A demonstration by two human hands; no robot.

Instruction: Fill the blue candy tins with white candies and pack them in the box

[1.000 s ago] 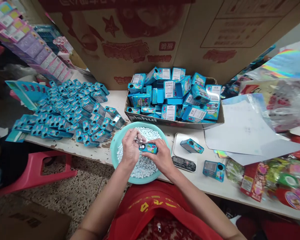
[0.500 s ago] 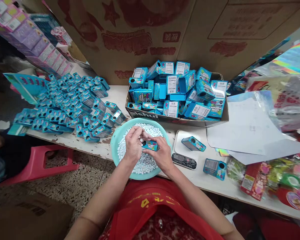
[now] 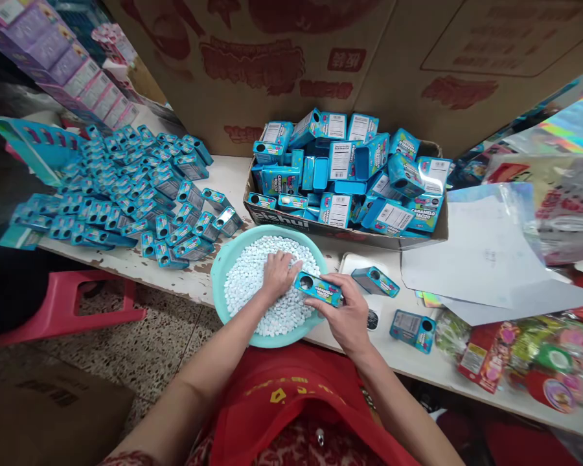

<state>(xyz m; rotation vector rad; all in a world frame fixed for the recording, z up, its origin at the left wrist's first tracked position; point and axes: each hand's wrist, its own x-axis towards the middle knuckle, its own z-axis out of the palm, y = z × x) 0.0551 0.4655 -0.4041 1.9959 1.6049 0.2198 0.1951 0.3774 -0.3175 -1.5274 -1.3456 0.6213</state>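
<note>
A pale turquoise basin [image 3: 219, 285] holds a heap of small white candies [image 3: 247, 278]. My left hand [image 3: 278, 277] reaches down onto the candies, thumb spread from the curled fingers; its fingertips are partly hidden. Above the basin's right side, my right hand [image 3: 346, 312] grips a small blue candy tin [image 3: 324, 291] by its far end. The tin lies tilted, its round hole facing up and to the left, with something pale inside the hole. Close to my right hand, another blue tin rests on a white kitchen scale [image 3: 350, 264], whose dark display is partly covered by my wrist.
A cardboard tray [image 3: 282, 220] piled with blue tins stands behind the basin. Many blue tins [image 3: 131, 175] crowd the table's left. One tin [image 3: 412, 330] lies right of the scale, near papers [image 3: 461, 246] and bagged goods. A pink stool [image 3: 72, 304] is at left.
My left hand has moved from the tin's hole down into the candies. My right hand has carried the tin a little to the right, and the view has shifted slightly.
</note>
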